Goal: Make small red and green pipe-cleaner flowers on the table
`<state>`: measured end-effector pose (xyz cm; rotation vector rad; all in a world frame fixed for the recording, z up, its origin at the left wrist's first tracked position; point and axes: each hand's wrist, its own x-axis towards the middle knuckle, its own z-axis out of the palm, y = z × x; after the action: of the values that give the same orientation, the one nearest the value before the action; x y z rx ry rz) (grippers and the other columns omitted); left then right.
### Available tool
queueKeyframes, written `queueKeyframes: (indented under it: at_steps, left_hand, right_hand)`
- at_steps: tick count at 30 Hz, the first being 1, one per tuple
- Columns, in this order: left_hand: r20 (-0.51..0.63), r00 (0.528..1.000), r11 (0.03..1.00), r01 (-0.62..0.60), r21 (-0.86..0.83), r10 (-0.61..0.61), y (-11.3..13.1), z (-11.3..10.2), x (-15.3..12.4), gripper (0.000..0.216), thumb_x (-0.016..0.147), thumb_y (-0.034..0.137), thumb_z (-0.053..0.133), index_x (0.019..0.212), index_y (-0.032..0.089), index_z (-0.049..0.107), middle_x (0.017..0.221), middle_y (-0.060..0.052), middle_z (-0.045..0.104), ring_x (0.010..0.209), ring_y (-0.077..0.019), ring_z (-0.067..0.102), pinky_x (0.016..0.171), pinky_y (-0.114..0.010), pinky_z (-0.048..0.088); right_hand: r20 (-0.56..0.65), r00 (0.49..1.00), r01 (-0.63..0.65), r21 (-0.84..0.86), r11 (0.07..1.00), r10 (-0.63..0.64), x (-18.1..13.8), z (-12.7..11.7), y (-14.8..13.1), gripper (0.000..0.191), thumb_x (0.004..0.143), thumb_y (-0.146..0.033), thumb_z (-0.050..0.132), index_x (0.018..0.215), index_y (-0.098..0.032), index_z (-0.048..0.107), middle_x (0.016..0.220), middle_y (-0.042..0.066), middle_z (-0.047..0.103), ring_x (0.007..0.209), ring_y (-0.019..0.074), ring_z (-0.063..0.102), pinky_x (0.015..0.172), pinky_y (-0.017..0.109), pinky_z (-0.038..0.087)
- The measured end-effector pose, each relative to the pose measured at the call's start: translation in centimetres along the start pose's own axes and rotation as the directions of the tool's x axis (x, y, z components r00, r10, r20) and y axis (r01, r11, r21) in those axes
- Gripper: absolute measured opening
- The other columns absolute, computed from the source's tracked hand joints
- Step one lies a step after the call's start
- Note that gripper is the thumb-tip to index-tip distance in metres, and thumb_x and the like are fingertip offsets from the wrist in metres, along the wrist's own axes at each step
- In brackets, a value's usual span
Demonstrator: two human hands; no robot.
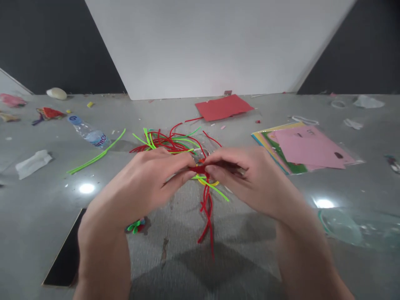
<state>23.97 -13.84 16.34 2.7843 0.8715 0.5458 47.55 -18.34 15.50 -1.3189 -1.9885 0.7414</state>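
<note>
My left hand (153,179) and my right hand (240,175) meet over the middle of the grey table (46,208), both pinching a twisted bundle of red pipe cleaners (206,208) whose ends hang down towards me. A green pipe cleaner (215,189) and a yellow loop (208,182) stick out under my fingers. Behind my hands lies a loose heap of red and green pipe cleaners (170,141).
A water bottle (89,132) lies on its side at left, beside long green pipe cleaners (95,158). A red sheet (223,107) lies at the back, a stack of coloured paper (304,148) at right, clear plastic (359,227) near right, crumpled tissue (33,163) far left.
</note>
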Motion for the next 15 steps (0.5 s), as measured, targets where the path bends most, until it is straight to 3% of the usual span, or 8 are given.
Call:
queueKeyframes:
  at_steps: [8, 15]
  left_hand:
    - [-0.013, 1.0, 0.995, 0.013, -0.094, -0.015, -1.1, 0.3, 0.2, 0.019, 0.105, 0.033, 0.058, 0.099, 0.024, 0.074, 0.083, -0.001, 0.076, 0.071, -0.0158, 0.069, 0.066, -0.027, 0.047]
    - [0.071, 0.996, 0.973, 0.073, -0.219, -0.059, -2.4, -0.1, -0.2, 0.022, 0.104, 0.033, 0.059, 0.092, 0.024, 0.074, 0.072, 0.005, 0.069, 0.061, -0.0105, 0.059, 0.059, -0.023, 0.042]
  right_hand:
    - [-0.054, 0.992, 0.107, -0.068, 0.992, -0.111, 0.5, 0.6, 0.5, 0.009, 0.091, -0.014, 0.07, 0.094, -0.019, 0.076, 0.073, -0.005, 0.069, 0.061, 0.0076, 0.055, 0.062, 0.023, 0.04]
    - [-0.041, 0.975, 0.209, -0.166, 0.964, -0.218, 1.1, 1.3, 0.4, 0.006, 0.093, -0.013, 0.071, 0.09, -0.018, 0.072, 0.068, -0.005, 0.064, 0.058, 0.0081, 0.051, 0.061, 0.025, 0.038]
